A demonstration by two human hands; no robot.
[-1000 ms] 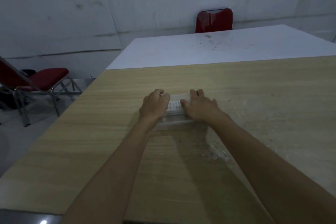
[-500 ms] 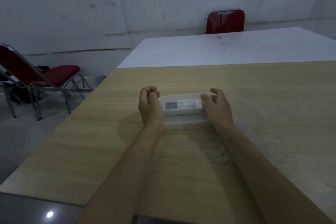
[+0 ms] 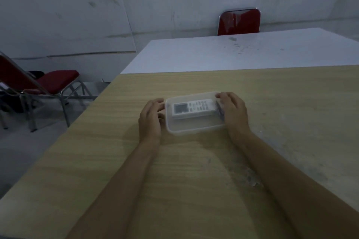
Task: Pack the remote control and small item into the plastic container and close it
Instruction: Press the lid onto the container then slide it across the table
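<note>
A clear plastic container (image 3: pixel 194 126) sits on the wooden table (image 3: pixel 184 180). A white remote control (image 3: pixel 194 107) lies inside it, seen through hazy plastic that looks like a lid on top. A small dark item (image 3: pixel 219 109) stands at the container's right end, partly hidden by my fingers. My left hand (image 3: pixel 150 118) is curled against the left end, fingertips touching the rim. My right hand (image 3: pixel 235 112) wraps over the right end.
A white table (image 3: pixel 233 54) butts against the far edge of the wooden one. A red chair (image 3: pixel 240 21) stands behind it, and another red folding chair (image 3: pixel 56 81) stands on the floor to the left. The wooden table's left edge runs close to my left arm.
Both hands have slid from the top middle of the container outward to its two ends, uncovering the remote. The view has shifted, so the container appears further right.
</note>
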